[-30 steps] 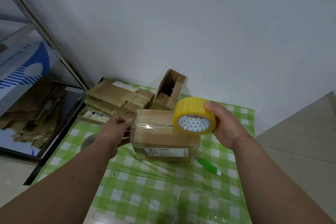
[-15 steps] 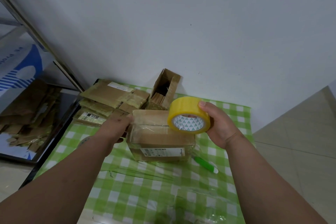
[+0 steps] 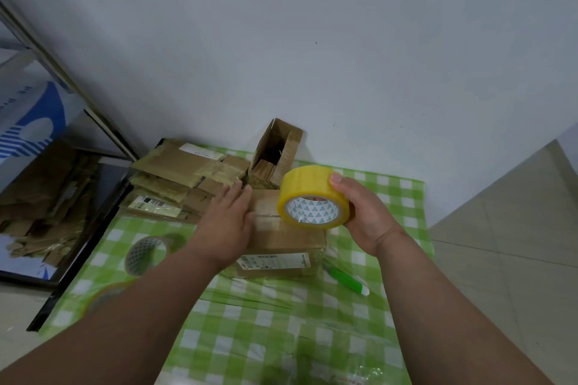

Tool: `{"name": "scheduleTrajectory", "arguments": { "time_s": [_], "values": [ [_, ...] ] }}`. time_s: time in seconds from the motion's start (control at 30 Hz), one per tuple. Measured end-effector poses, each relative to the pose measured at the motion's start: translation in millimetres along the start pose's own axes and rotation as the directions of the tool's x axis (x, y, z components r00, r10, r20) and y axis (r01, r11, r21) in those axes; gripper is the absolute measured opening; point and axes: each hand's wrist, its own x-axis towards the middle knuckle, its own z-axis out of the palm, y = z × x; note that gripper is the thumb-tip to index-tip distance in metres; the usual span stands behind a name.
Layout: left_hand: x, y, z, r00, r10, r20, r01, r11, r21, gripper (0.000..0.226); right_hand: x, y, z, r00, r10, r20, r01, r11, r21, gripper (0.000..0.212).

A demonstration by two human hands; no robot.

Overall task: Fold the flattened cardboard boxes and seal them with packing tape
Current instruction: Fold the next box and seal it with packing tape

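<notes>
A folded brown cardboard box (image 3: pixel 287 236) with a white label on its front stands on the green checked tablecloth (image 3: pixel 281 337). My left hand (image 3: pixel 230 222) lies flat with straight fingers on the box's top left part, over a strip of clear tape along the seam. My right hand (image 3: pixel 362 212) grips a yellow roll of packing tape (image 3: pixel 312 195) just above the box's right end. Flattened cardboard boxes (image 3: pixel 184 178) are stacked behind the box at the left.
An open small carton (image 3: pixel 276 150) stands by the wall. Two more tape rolls (image 3: pixel 147 253) lie left of the box. A green utility knife (image 3: pixel 345 280) lies to its right. A shelf with cardboard scraps (image 3: pixel 40 197) is at the left, beyond the table's edge.
My left hand let go of the tape end at the box's left side and now lies flat on the box top. The roll stayed above the box's right end.
</notes>
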Motion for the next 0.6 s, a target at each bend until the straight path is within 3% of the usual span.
{"name": "scheduleTrajectory", "arguments": {
  "time_s": [0.1, 0.23, 0.37, 0.5, 0.6],
  "values": [
    [-5, -4, 10, 0.992, -0.035, 0.117, 0.015, 0.986, 0.166, 0.094, 1, -1, 4, 1.0, -0.003, 0.014, 0.004, 0.999, -0.052, 0.087],
    [-2, -4, 7, 0.985, -0.043, 0.165, 0.009, 0.979, 0.203, 0.129, 3, -4, 6, 1.0, -0.005, 0.03, 0.008, 0.996, -0.09, 0.083],
    [0, -6, 7, 0.981, -0.052, 0.188, 0.011, 0.977, 0.214, 0.141, 4, -5, 4, 0.999, -0.017, 0.049, 0.022, 0.994, -0.104, 0.078],
    [1, -8, 8, 0.981, -0.055, 0.189, 0.012, 0.974, 0.225, 0.146, 2, -10, -9, 0.999, -0.042, 0.022, 0.042, 0.999, 0.006, 0.032],
    [1, -8, 10, 0.983, -0.051, 0.175, 0.01, 0.974, 0.228, 0.144, 0, -16, -23, 1.0, -0.017, -0.025, 0.019, 0.998, 0.066, 0.034]
  ]
}}
